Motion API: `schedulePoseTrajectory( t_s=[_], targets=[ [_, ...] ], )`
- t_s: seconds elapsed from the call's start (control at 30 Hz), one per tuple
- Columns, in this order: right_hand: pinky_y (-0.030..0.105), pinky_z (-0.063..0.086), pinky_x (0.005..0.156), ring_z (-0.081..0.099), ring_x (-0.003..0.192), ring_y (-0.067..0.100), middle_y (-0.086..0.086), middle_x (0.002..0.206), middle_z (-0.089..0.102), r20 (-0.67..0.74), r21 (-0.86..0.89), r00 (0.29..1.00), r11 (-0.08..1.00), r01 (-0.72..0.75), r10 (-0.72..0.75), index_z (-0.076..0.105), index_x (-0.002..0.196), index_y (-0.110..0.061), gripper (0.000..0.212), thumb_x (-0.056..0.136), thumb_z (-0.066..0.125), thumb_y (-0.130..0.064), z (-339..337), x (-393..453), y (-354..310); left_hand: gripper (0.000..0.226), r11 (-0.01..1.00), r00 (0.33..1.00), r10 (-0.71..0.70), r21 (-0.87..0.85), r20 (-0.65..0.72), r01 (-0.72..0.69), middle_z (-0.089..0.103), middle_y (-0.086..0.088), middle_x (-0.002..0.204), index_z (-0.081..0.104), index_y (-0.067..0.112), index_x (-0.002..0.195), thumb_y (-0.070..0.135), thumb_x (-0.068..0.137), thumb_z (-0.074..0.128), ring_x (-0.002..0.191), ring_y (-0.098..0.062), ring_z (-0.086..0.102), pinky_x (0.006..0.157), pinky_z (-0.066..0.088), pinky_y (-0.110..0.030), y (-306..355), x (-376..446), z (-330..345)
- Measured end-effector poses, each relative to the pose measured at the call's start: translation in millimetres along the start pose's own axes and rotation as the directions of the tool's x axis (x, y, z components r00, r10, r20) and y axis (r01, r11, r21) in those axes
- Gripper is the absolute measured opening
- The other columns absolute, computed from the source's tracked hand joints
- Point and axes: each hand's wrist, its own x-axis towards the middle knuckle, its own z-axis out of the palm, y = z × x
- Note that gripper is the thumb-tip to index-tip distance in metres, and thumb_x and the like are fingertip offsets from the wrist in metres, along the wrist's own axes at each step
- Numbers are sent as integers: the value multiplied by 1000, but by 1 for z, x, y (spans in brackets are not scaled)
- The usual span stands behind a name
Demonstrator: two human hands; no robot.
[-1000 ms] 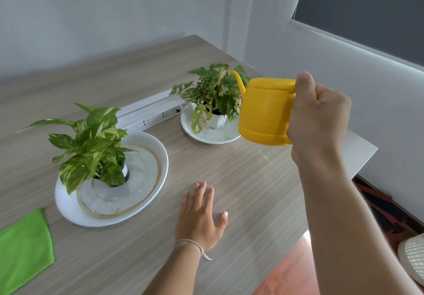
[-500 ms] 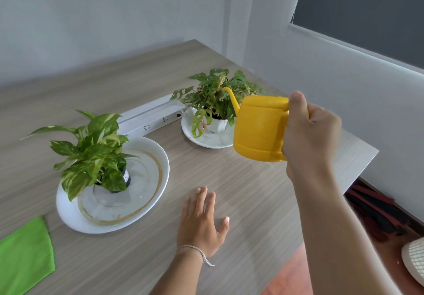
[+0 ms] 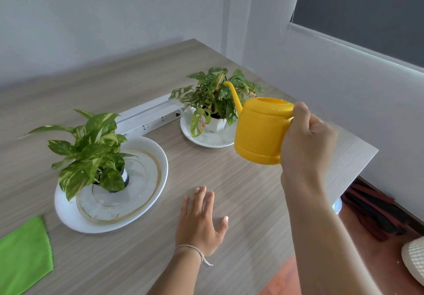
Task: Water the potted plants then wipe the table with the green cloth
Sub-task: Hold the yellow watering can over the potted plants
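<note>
Far left, at the near edge of the wooden table [image 3: 229, 180], the green cloth [image 3: 24, 258] lies flat, partly cut off by the edge of the view. Just beside it to the right sits a large white plate [image 3: 158, 180] with a brownish ring on its surface, and on that plate stands the variegated plant [image 3: 91, 150] in a small dark pot [image 3: 122, 179], set toward the plate's left half, leaves hanging over the left rim.

Behind the plate, a white power strip [image 3: 151, 117] runs along the table towards the second plant.

Centre now: the left hand [image 3: 200, 221] lies palm-down on the table, fingers straight and close together, thumb spread out to the right, holding nothing. A thin string bracelet [image 3: 195, 250] circles the wrist.

Further back, the holey-leaved plant [image 3: 213, 95] stands in a white pot [image 3: 216, 125] on a small white saucer [image 3: 206, 142], well apart from the big plate.

And here's the action: the yellow watering can [image 3: 260, 132] hangs in the air just right of that saucer, overlapping its right edge from this view. It is held close to upright, its thin curved spout [image 3: 232, 93] rising among the leaves. Whether any water is running from it, I can't tell. The right hand [image 3: 307, 143] grips the can's handle, fingers curled round it, thumb pressed on top by the rim.

Far right, below the table's edge, a white fan grille [image 3: 413, 260] shows on the floor.
</note>
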Motion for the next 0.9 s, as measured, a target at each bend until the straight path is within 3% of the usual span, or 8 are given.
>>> schedulePoseTrajectory(
  t_s=[0.17,0.4,0.6,0.83,0.9],
  targets=[
    [27,12,44,15,46,10,-11,42,15,-115,70,986,991,-117,125,19,49,-24,54,93,50,-21,-3,-13,18,76,1000,1000,1,2,9,-1,42,-10,157,50,14,145,64,88,49,149,-30,35,121,22,-50,0,-1,1],
    [38,14,53,18,50,12,-8,48,19,-238,234,935,950,-208,264,25,56,-13,38,77,52,-30,-4,-30,57,76,1000,1000,-7,-9,-12,7,45,-8,156,53,16,143,64,84,55,148,-26,37,118,22,-47,2,-1,0],
    [48,20,50,23,59,23,7,62,27,-237,292,942,942,-165,238,26,57,-3,49,67,53,-43,1,-30,72,76,1000,999,-4,-14,-32,4,44,-8,157,53,18,143,65,85,54,149,-26,36,118,22,-47,1,1,3],
    [49,21,48,21,57,23,4,56,22,-213,325,950,933,-151,228,26,53,-12,42,70,54,-38,8,-49,72,76,999,1000,-5,-35,-21,5,37,-6,161,48,17,147,66,88,48,152,-25,28,121,16,-45,2,2,0],
    [48,19,49,20,56,21,2,55,21,-184,311,959,938,-150,214,26,53,-11,42,72,54,-37,7,-58,69,70,999,1000,-1,-52,0,1,39,-7,160,50,17,145,61,91,46,151,-25,30,120,20,-46,1,2,-2]
  ],
)
